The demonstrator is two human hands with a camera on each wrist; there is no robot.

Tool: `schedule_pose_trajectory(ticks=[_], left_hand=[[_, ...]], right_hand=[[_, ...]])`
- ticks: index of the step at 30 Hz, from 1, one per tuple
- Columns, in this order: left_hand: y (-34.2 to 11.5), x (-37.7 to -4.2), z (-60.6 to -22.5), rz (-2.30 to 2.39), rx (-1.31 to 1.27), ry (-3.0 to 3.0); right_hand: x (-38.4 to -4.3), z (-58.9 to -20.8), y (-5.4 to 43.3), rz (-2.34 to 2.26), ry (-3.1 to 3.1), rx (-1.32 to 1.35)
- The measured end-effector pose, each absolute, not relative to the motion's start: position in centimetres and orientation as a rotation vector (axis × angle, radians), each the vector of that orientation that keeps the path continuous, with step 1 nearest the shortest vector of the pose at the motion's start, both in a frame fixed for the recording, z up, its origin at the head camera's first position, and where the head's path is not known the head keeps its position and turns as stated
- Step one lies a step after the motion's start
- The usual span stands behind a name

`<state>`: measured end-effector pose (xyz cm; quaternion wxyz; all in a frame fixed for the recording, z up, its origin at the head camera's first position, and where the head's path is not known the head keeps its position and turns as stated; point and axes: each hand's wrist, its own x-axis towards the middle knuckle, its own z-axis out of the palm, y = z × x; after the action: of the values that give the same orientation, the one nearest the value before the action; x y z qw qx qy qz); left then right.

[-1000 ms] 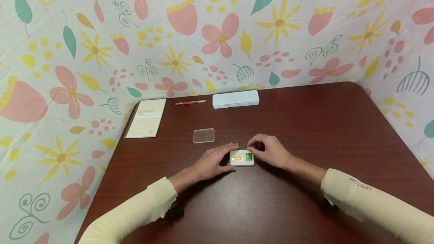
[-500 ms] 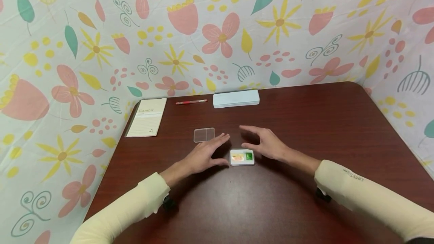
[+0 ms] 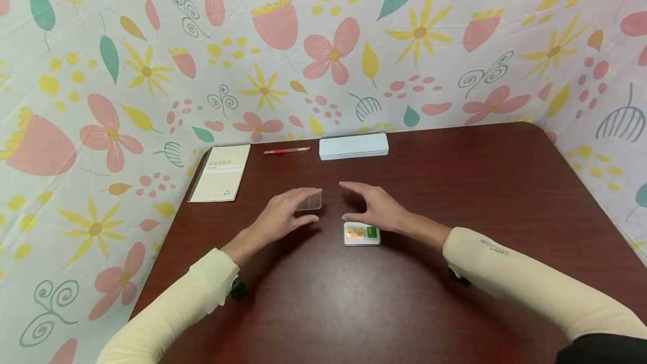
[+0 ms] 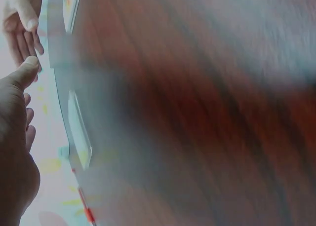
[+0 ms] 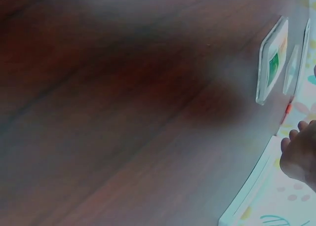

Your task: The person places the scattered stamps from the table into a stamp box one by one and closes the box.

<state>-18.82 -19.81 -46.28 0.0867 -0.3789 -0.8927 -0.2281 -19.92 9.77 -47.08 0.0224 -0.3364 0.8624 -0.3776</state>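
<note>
A small flat clear case (image 3: 361,235) lies on the table with a white insert, a gold-orange picture and a green square. In the right wrist view the same case (image 5: 271,63) appears edge-on. My right hand (image 3: 380,206) hovers at its far right corner, fingers extended and holding nothing. To the left, a transparent plastic lid (image 3: 313,201) with a line across it rests on the wood. My left hand (image 3: 275,215) is over that lid's left part and hides it, thumb and fingers spread apart. The left wrist view shows the lid (image 4: 79,130) lying flat below the hand.
A cream notebook (image 3: 221,176) marked "Gambit" lies at the table's left edge. Along the back are a red pen (image 3: 286,151) and a long pale blue box (image 3: 354,146). A flower-patterned cloth (image 3: 323,49) hangs behind the brown table (image 3: 455,184).
Both hands have left the small case. The left hand has moved left and away to the lid. The right hand has opened from a pinch and shifted left and slightly away; the case stays put.
</note>
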Motion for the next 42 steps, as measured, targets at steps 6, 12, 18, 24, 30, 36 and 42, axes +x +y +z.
schedule_pose_trajectory(ticks=[6,12,18,24,30,36,42], left_hand=[[-21.3,-19.5,-45.9,-0.607,-1.079,-2.67],[-22.9,-20.2,-45.9,-0.524,-1.055,-2.664],[-24.1,-20.9,-46.2,-0.452,-1.039,-2.687],[-25.0,-21.6,-46.8,-0.419,-1.021,-2.716],[-25.5,-21.7,-47.1,-0.397,-1.01,-2.754],[-25.8,-21.9,-47.3,-0.358,-0.998,-2.812],[-25.9,-22.1,-47.5,-0.35,-0.998,-2.834]], right_hand=[[-20.7,-47.0,8.6,-1.125,2.69,-1.075],[-21.4,-47.3,7.1,-1.057,2.7,-1.059],[-22.1,-47.9,5.6,-0.965,2.739,-1.052],[-22.8,-48.3,4.2,-0.918,2.769,-1.051],[-23.2,-48.0,3.4,-0.891,2.779,-1.004],[-23.5,-48.1,3.1,-0.839,2.819,-1.003],[-23.7,-48.4,2.9,-0.789,2.837,-1.005]])
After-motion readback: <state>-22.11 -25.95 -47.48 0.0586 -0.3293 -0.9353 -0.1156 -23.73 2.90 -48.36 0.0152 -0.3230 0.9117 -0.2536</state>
